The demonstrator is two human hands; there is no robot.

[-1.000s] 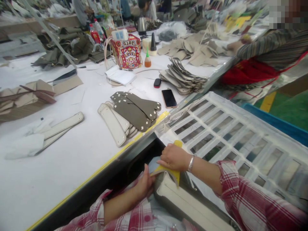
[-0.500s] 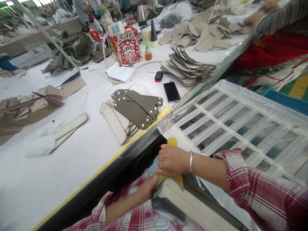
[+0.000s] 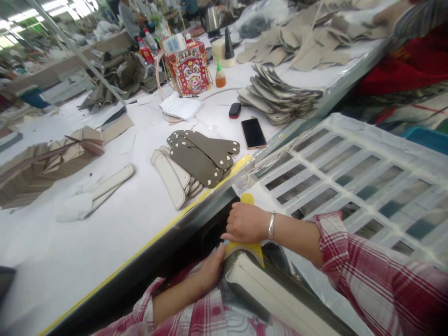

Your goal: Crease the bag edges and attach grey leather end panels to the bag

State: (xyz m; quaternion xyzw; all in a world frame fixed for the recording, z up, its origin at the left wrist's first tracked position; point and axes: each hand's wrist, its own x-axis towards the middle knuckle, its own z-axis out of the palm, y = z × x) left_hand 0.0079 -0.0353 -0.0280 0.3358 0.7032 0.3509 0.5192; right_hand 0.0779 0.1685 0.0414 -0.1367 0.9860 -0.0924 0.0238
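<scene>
My right hand (image 3: 247,222) is closed around a yellow tool (image 3: 248,199), whose rounded end sticks out above the fist. Below the fist, the tool's wide, curved edge rests over the end of an olive and cream leather-like piece (image 3: 276,296). That piece lies across my lap and runs toward the lower right. My left hand (image 3: 211,270) grips the left side of its end, close to the tool's left corner. Some of the left fingers are hidden behind the piece.
On the white table (image 3: 115,252) lie olive straps (image 3: 199,161), cream straps (image 3: 170,179) and a phone (image 3: 254,133). Stacked panels (image 3: 276,95) and a red box (image 3: 189,70) stand farther back. A white slatted rack (image 3: 336,168) is at right. Another person's hand (image 3: 390,16) shows at top right.
My right hand and the yellow tool have shifted slightly up and left, baring more of the curved edge. My left hand has moved slightly left and its fingers point more upward.
</scene>
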